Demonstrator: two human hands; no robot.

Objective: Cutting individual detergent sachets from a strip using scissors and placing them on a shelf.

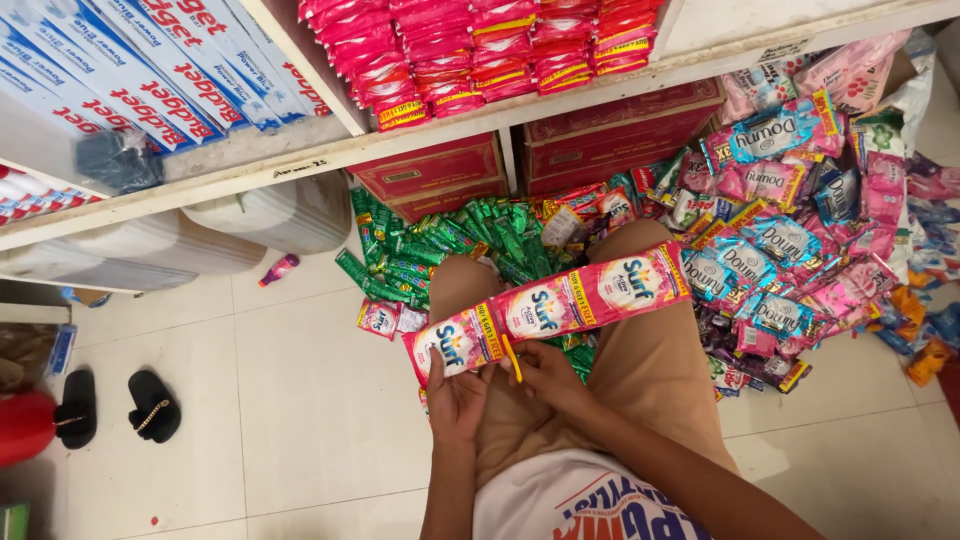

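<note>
**Two hands on one pink sachet strip**

Two shelves [330, 155] run above you, stacked with toothpaste boxes [150, 70] and pink packets [480, 45], with red cartons [440, 165] and white tubs [270, 212] below. On the floor [300, 400] ahead of your knees lies a wide heap of sachets: green ones [440, 245] at the middle, blue and pink ones [790, 240] spreading to the right. Two black sandals [115, 405] sit well apart at the left.

Your forearms come up from the bottom edge, the right one slanting in from the lower right, and meet over your lap. The strip [555, 305] of joined pink sachets lies tilted across your thighs, its far end higher and to the right. Your left hand [455, 395] is closed on the near end, thumb pressed on the lowest sachet. Your right hand [545, 375] pinches the strip's lower edge just beside it, fingers curled under.
</note>
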